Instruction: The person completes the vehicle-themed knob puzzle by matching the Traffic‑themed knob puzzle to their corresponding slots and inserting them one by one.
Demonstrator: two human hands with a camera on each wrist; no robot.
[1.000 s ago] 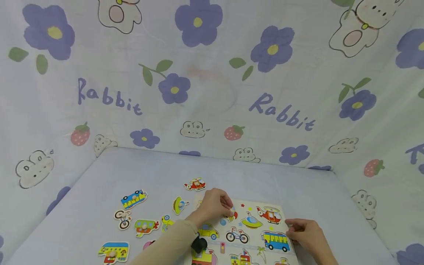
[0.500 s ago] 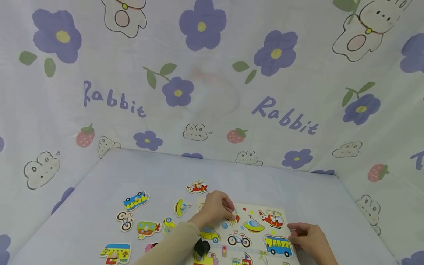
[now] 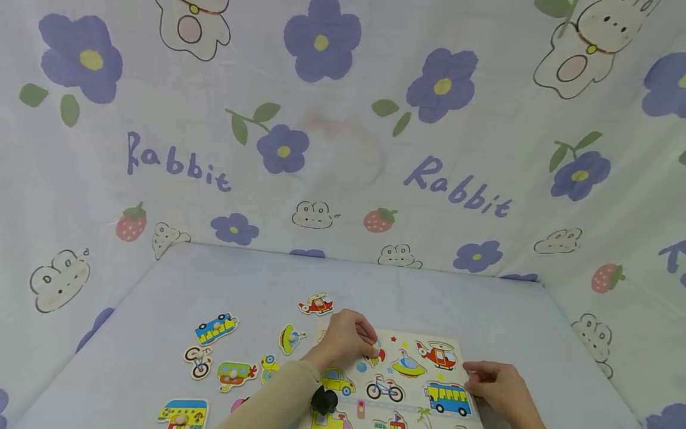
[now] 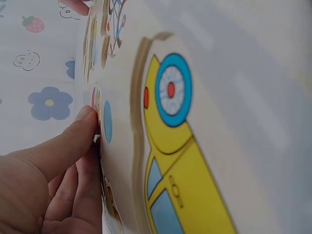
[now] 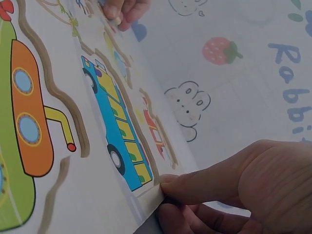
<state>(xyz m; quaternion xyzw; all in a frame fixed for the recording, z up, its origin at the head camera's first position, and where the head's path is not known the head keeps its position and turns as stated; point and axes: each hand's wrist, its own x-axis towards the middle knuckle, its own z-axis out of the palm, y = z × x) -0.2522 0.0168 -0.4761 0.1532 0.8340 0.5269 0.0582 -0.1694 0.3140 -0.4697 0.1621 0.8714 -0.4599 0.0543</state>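
My left hand is over the far left of a wooden puzzle board. Thumb and fingers pinch a small pale knob on a piece with a red and yellow edge, apparently a rocket; most of it is hidden. The piece appears to sit in or against its recess. At the board's right edge, my right hand grips the rim, thumb on top and fingers below, beside the printed bus. The left wrist view shows the left hand near the recessed yellow car picture.
Loose knobbed pieces lie left of the board: a helicopter, a flying saucer, a bus, a bicycle, a submarine and others. A patterned curtain encloses the table.
Both hands keep their places on the piece and the board. The head view shifts slightly; nothing else has visibly moved.
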